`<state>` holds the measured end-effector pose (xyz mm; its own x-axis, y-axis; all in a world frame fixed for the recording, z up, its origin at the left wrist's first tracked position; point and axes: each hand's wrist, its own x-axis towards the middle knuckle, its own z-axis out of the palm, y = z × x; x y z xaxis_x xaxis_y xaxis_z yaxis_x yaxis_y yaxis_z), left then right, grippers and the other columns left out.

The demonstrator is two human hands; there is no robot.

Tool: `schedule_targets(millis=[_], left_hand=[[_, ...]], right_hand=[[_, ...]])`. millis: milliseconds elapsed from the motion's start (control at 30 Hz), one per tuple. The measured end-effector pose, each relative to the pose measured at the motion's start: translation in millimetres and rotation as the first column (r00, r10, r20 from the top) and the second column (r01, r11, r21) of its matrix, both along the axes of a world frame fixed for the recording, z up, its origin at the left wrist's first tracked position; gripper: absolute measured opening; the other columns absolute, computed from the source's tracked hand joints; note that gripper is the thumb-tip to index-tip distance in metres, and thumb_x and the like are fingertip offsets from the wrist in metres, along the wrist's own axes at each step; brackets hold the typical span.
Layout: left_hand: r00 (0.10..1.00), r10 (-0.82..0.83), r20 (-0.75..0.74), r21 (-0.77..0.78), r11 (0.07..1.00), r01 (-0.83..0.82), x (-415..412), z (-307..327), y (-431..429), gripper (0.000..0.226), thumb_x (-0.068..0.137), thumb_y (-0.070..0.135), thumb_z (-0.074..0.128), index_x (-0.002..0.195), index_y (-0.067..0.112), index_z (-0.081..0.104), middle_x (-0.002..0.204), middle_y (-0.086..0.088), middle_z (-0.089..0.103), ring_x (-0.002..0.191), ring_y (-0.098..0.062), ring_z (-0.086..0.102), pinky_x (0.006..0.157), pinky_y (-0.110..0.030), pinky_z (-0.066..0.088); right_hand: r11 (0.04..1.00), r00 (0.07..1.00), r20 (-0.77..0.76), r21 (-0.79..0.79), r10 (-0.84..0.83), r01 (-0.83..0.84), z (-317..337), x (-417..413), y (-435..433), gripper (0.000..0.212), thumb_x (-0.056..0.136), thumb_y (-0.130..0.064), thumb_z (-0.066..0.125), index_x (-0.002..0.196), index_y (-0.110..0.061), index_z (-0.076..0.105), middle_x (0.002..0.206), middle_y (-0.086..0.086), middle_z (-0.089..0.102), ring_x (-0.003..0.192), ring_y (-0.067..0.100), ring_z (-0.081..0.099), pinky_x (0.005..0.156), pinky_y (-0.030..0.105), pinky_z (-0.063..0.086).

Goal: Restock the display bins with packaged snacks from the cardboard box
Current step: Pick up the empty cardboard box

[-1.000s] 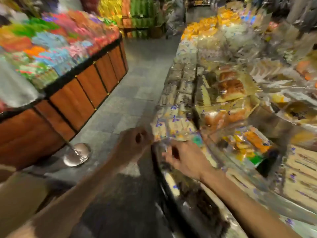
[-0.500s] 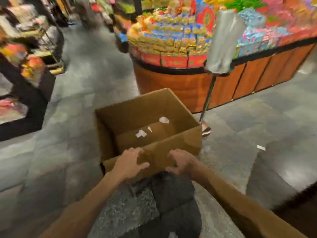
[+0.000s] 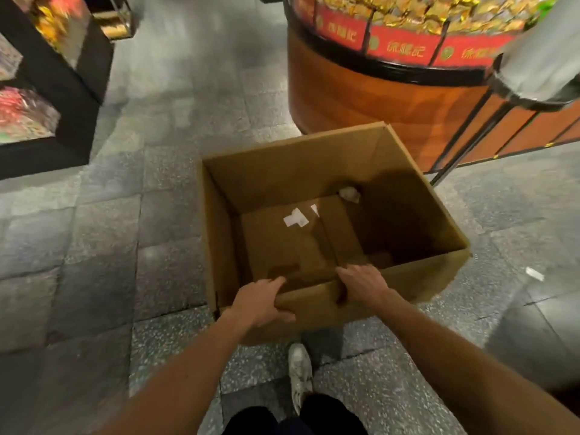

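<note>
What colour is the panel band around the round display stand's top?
Red band with pale lettering; head view.

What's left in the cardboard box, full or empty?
Empty of snacks: the cardboard box shows its bare bottom, only white paper scraps inside.

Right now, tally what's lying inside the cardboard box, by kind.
Flat white paper scraps: 2
Crumpled white scrap: 1
Total in the cardboard box: 3
</note>
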<state>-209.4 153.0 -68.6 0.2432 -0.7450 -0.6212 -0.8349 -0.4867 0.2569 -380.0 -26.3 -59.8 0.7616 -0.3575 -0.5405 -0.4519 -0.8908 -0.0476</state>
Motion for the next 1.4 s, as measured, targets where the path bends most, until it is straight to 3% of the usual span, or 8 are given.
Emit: schedule_targets(millis=[133, 333, 533, 700, 933, 1067, 1300, 1400], left_hand=[[0.978, -0.199, 0.055, -0.035, 0.979, 0.201, 23, 19, -29, 0.043, 0.093, 0.062, 0.053, 0.117, 0.027, 0.059, 0.115, 0.000, 0.065, 0.107, -0.023, 0.062, 0.083, -0.038, 0.048], [0.975, -0.223, 0.020, -0.214, 0.951, 0.222, 116, 94, -70, 0.035, 0.092, 0.053, 0.062, 0.116, 0.028, 0.061, 0.112, 0.009, 0.064, 0.104, -0.011, 0.060, 0.097, -0.036, 0.049], [0.935, -0.350, 0.063, -0.411, 0.844, 0.344, 188, 202, -122, 0.034, 0.080, 0.061, 0.071, 0.077, 0.036, 0.048, 0.082, 0.016, 0.052, 0.079, -0.008, 0.052, 0.077, -0.035, 0.040], [0.819, -0.573, 0.041, -0.416, 0.735, 0.535, 200, 275, -140, 0.035, 0.079, 0.066, 0.068, 0.092, 0.034, 0.062, 0.093, 0.019, 0.060, 0.087, -0.004, 0.057, 0.078, -0.029, 0.047], [0.642, -0.761, 0.091, -0.463, 0.538, 0.704, 142, 365, -128, 0.033, 0.076, 0.058, 0.078, 0.089, 0.028, 0.072, 0.081, 0.012, 0.072, 0.070, 0.000, 0.066, 0.073, -0.033, 0.055], [0.562, -0.813, 0.151, -0.487, 0.433, 0.758, 87, 416, -98, 0.032, 0.077, 0.052, 0.079, 0.093, 0.025, 0.074, 0.081, 0.012, 0.074, 0.069, 0.000, 0.067, 0.072, -0.030, 0.054], [0.391, -0.884, 0.256, -0.530, 0.210, 0.822, -42, 502, 12, 0.033, 0.072, 0.050, 0.082, 0.091, 0.023, 0.076, 0.084, 0.011, 0.074, 0.071, 0.002, 0.067, 0.069, -0.022, 0.053], [0.275, -0.924, 0.267, -0.532, 0.096, 0.841, -111, 517, 76, 0.039, 0.068, 0.053, 0.082, 0.093, 0.023, 0.075, 0.080, 0.012, 0.073, 0.069, -0.002, 0.068, 0.061, -0.019, 0.048]], right_hand=[[1.000, 0.999, -0.046, -0.017, 0.005, -0.006, 16, 31, -21, 0.042, 0.090, -0.042, 0.070, 0.122, -0.018, 0.058, 0.120, 0.004, 0.065, 0.110, 0.022, 0.063, 0.096, 0.038, 0.051], [0.991, 0.986, 0.116, -0.053, -0.118, 0.125, 93, 99, -59, 0.040, 0.085, -0.046, 0.074, 0.112, -0.020, 0.061, 0.114, 0.002, 0.064, 0.107, 0.022, 0.061, 0.093, 0.037, 0.047], [0.948, 0.949, 0.155, -0.122, -0.275, 0.295, 206, 142, -77, 0.067, 0.068, -0.050, 0.087, 0.119, -0.012, 0.066, 0.112, 0.003, 0.065, 0.106, 0.025, 0.061, 0.086, 0.032, 0.047], [0.865, 0.852, 0.208, -0.048, -0.480, 0.499, 275, 122, -38, 0.063, 0.067, -0.049, 0.088, 0.112, -0.009, 0.067, 0.100, 0.002, 0.066, 0.093, 0.024, 0.061, 0.083, 0.036, 0.051], [0.704, 0.685, 0.333, -0.080, -0.648, 0.705, 346, 51, 49, 0.067, 0.067, -0.055, 0.086, 0.114, -0.011, 0.067, 0.107, 0.005, 0.067, 0.096, 0.023, 0.062, 0.085, 0.034, 0.053], [0.588, 0.551, 0.451, -0.068, -0.703, 0.806, 389, -8, 115, 0.059, 0.065, -0.055, 0.087, 0.103, -0.015, 0.065, 0.099, 0.000, 0.065, 0.090, 0.019, 0.060, 0.066, 0.023, 0.045], [0.348, 0.325, 0.605, -0.084, -0.727, 0.934, 456, -120, 285, 0.072, 0.059, -0.059, 0.088, 0.112, -0.015, 0.069, 0.108, 0.001, 0.067, 0.099, 0.021, 0.062, 0.083, 0.036, 0.054], [0.239, 0.223, 0.627, -0.060, -0.747, 0.969, 465, -175, 382, 0.059, 0.061, -0.055, 0.089, 0.101, -0.017, 0.068, 0.095, -0.004, 0.066, 0.089, 0.016, 0.063, 0.072, 0.030, 0.052]])
